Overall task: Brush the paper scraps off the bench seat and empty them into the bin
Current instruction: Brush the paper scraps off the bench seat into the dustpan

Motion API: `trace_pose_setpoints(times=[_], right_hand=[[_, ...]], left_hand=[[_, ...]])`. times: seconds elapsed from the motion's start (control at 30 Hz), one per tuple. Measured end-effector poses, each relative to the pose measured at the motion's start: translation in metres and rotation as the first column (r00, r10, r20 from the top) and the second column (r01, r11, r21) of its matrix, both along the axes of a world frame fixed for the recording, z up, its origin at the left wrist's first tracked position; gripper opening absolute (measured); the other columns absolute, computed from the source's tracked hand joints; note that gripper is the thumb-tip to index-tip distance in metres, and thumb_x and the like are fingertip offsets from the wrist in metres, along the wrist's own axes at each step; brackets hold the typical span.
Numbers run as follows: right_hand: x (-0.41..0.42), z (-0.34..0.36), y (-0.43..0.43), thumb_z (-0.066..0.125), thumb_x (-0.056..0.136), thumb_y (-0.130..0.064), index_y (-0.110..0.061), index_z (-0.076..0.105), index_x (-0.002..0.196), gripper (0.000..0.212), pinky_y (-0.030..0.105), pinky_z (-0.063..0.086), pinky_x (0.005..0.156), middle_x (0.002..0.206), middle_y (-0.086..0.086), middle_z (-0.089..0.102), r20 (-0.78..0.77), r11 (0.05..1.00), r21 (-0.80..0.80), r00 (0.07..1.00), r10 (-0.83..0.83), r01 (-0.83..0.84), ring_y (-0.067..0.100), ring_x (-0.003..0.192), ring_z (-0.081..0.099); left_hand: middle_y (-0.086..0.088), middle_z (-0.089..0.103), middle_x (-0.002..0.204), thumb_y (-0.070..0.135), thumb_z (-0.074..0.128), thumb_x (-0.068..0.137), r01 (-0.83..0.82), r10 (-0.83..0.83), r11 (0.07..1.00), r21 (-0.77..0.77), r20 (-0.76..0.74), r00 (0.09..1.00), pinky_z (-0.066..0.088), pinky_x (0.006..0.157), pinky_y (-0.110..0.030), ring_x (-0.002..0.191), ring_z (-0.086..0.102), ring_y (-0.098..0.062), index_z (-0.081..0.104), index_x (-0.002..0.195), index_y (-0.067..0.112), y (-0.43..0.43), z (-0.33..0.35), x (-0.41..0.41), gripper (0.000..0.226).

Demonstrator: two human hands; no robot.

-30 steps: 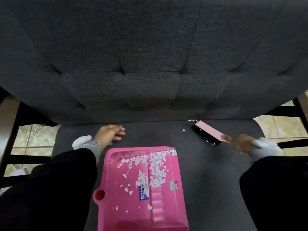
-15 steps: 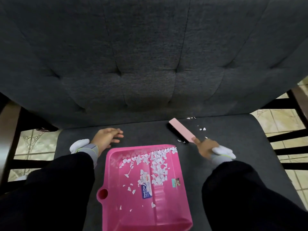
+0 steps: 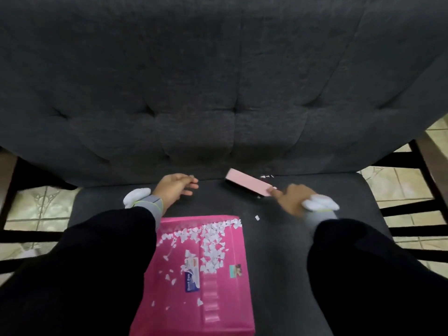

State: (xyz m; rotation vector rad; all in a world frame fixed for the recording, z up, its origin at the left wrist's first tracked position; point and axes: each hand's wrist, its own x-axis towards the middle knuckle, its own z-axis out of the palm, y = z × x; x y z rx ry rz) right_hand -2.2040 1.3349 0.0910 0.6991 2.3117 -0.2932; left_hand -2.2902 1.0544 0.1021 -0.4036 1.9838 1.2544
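Dark grey bench seat (image 3: 278, 251) is filling the lower view, its tufted backrest (image 3: 218, 81) rising behind and pale tiled floor (image 3: 36, 209) showing at both sides past dark frame bars. Left hand (image 3: 173, 187) is resting on the seat near the backrest, fingers loosely spread, holding nothing. Just below it a pink dustpan (image 3: 218, 311) is lying flat on the seat, with most paper scraps (image 3: 211, 248) piling near its far edge. A single scrap (image 3: 257, 217) is lying on the seat just right of the pan's far corner. Pink brush (image 3: 248, 183) is angling across the seat by the backrest, a few stray scraps (image 3: 266, 176) sitting just behind it. Right hand (image 3: 291, 198), blurred, is gripping the brush's near end.
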Motion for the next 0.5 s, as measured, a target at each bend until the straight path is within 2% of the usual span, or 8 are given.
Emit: trace_pose_setpoints(times=[0.13, 0.2, 0.27, 0.3, 0.37, 0.4, 0.47, 0.5], right_hand=[[-0.041, -0.016, -0.026, 0.032, 0.079, -0.078, -0.018, 0.068, 0.101, 0.074, 0.034, 0.048, 0.078, 0.106, 0.009, 0.067, -0.043, 0.976, -0.096, 0.98, 0.194, -0.198, 0.029, 0.096, 0.062], [-0.054, -0.028, -0.025, 0.037, 0.081, -0.075, -0.017, 0.067, 0.105, 0.07, 0.034, 0.048, 0.079, 0.109, 0.009, 0.066, -0.038, 0.964, -0.074, 0.967, 0.252, -0.255, 0.031, 0.098, 0.062], [-0.061, -0.033, -0.013, 0.041, 0.084, -0.069, -0.014, 0.064, 0.111, 0.065, 0.031, 0.045, 0.079, 0.114, 0.008, 0.064, -0.032, 0.955, -0.002, 0.954, 0.297, -0.297, 0.031, 0.104, 0.061], [-0.063, -0.032, -0.003, 0.041, 0.086, -0.066, -0.013, 0.064, 0.112, 0.063, 0.03, 0.042, 0.076, 0.114, 0.008, 0.065, -0.033, 0.95, 0.044, 0.95, 0.311, -0.309, 0.03, 0.105, 0.061], [-0.061, -0.032, 0.024, 0.042, 0.089, -0.063, -0.013, 0.064, 0.112, 0.06, 0.031, 0.038, 0.071, 0.114, 0.007, 0.065, -0.015, 0.949, 0.109, 0.954, 0.3, -0.297, 0.029, 0.106, 0.06], [-0.057, -0.032, 0.042, 0.042, 0.089, -0.063, -0.013, 0.064, 0.112, 0.059, 0.032, 0.037, 0.07, 0.115, 0.007, 0.064, 0.003, 0.955, 0.129, 0.963, 0.269, -0.268, 0.029, 0.107, 0.06], [-0.042, -0.034, 0.077, 0.042, 0.087, -0.065, -0.013, 0.063, 0.114, 0.062, 0.032, 0.037, 0.072, 0.118, 0.009, 0.063, 0.022, 0.969, 0.142, 0.979, 0.201, -0.202, 0.029, 0.109, 0.059], [-0.033, -0.035, 0.094, 0.042, 0.086, -0.067, -0.013, 0.063, 0.115, 0.065, 0.033, 0.039, 0.074, 0.12, 0.01, 0.063, 0.039, 0.977, 0.144, 0.987, 0.154, -0.158, 0.03, 0.109, 0.059]], left_hand=[[0.003, 0.065, 0.085, 0.022, 0.044, 0.097, -0.065, 0.065, 0.997, 0.036, 0.011, 0.998, 0.042, 0.06, -0.016, 0.065, 0.059, -0.006, 0.063, 0.093, 0.013, 0.034, -0.022, 0.013, 0.021], [-0.003, 0.063, 0.087, 0.016, 0.043, 0.097, -0.109, 0.109, 0.993, 0.049, 0.009, 0.994, 0.042, 0.046, -0.006, 0.053, 0.061, 0.001, 0.061, 0.103, 0.005, 0.046, -0.036, 0.021, 0.022], [-0.006, 0.062, 0.089, 0.013, 0.043, 0.097, -0.153, 0.153, 0.987, 0.042, 0.003, 0.988, 0.04, 0.042, -0.005, 0.046, 0.059, 0.006, 0.059, 0.106, 0.0, 0.054, -0.049, 0.027, 0.022], [-0.005, 0.061, 0.088, 0.013, 0.044, 0.097, -0.168, 0.168, 0.985, 0.035, 0.007, 0.986, 0.041, 0.042, -0.005, 0.049, 0.061, 0.004, 0.059, 0.104, 0.0, 0.056, -0.053, 0.029, 0.021], [-0.008, 0.063, 0.088, 0.015, 0.045, 0.097, -0.2, 0.199, 0.979, 0.037, 0.022, 0.98, 0.047, 0.049, -0.008, 0.063, 0.062, -0.006, 0.061, 0.092, 0.002, 0.06, -0.059, 0.032, 0.021], [-0.011, 0.064, 0.091, 0.015, 0.046, 0.096, -0.212, 0.211, 0.976, 0.044, 0.029, 0.977, 0.051, 0.059, -0.012, 0.07, 0.061, -0.011, 0.062, 0.085, 0.005, 0.061, -0.062, 0.033, 0.022], [-0.011, 0.065, 0.091, 0.016, 0.048, 0.095, -0.233, 0.232, 0.972, 0.045, 0.024, 0.972, 0.05, 0.077, -0.024, 0.077, 0.06, -0.017, 0.062, 0.078, 0.01, 0.063, -0.065, 0.035, 0.023], [-0.009, 0.065, 0.088, 0.016, 0.049, 0.095, -0.239, 0.238, 0.97, 0.045, 0.02, 0.971, 0.049, 0.081, -0.026, 0.078, 0.06, -0.018, 0.062, 0.077, 0.011, 0.064, -0.065, 0.035, 0.023]])
